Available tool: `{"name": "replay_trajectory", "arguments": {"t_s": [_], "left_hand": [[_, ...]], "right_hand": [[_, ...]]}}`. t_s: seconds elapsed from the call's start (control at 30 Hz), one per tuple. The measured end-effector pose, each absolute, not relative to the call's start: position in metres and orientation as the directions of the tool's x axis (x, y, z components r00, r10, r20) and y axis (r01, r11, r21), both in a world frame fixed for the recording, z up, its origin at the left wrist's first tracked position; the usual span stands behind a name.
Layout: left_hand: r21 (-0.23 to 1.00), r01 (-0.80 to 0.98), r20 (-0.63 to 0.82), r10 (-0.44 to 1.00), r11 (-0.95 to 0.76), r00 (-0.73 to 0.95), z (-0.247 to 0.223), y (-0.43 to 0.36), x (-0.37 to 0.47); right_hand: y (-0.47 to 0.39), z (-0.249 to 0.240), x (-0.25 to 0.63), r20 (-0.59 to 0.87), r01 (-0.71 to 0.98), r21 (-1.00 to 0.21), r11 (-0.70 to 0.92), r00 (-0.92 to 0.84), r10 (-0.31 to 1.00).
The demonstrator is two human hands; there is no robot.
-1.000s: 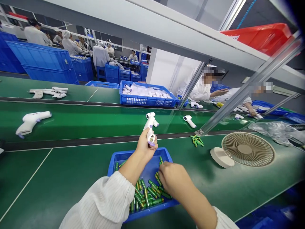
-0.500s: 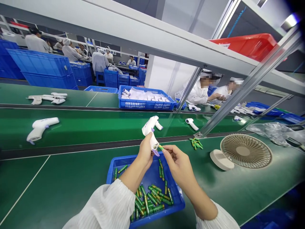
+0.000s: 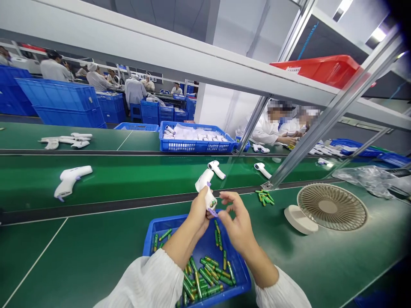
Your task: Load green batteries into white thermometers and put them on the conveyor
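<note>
I have the white pistol-shaped plastic thermometer (image 3: 206,187) clamped in my left hand (image 3: 198,209), butt end up, above the blue plastic tray of green batteries (image 3: 205,269). My right hand (image 3: 236,220) pinches at its purple base; what it grips is hidden. I judge this the battery-seating step; next needs firm, aligned pressure.

Desk fan (image 3: 330,207) (lying flat) beside loose batteries (image 3: 265,197)

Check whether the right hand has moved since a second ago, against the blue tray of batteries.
Yes. The right hand has come up out of the blue tray of batteries to the butt of the white thermometer, above the tray's far rim.
</note>
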State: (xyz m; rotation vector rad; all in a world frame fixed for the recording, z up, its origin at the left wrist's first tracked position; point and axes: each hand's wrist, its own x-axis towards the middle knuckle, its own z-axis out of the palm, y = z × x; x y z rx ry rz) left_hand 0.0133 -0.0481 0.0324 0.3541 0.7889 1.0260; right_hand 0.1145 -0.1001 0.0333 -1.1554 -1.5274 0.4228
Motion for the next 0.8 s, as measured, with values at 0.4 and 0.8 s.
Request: {"name": "replay_trajectory", "arguments": {"t_s": [0.4,0.8], "left_hand": [[0.575,-0.658,-0.452,0.859,0.486,0.239,0.041,-0.059,0.016],[0.925,-0.251,-0.332,0.927,0.285,-0.172,0.029,0.065,-0.093]], "right_hand": [[-0.076,0.015,0.104,0.509,0.205,-0.85,0.485,0.087,0.856],[-0.109,0.01,0.077,0.214,0.629,-0.737,0.246,-0.128,0.968]]}}
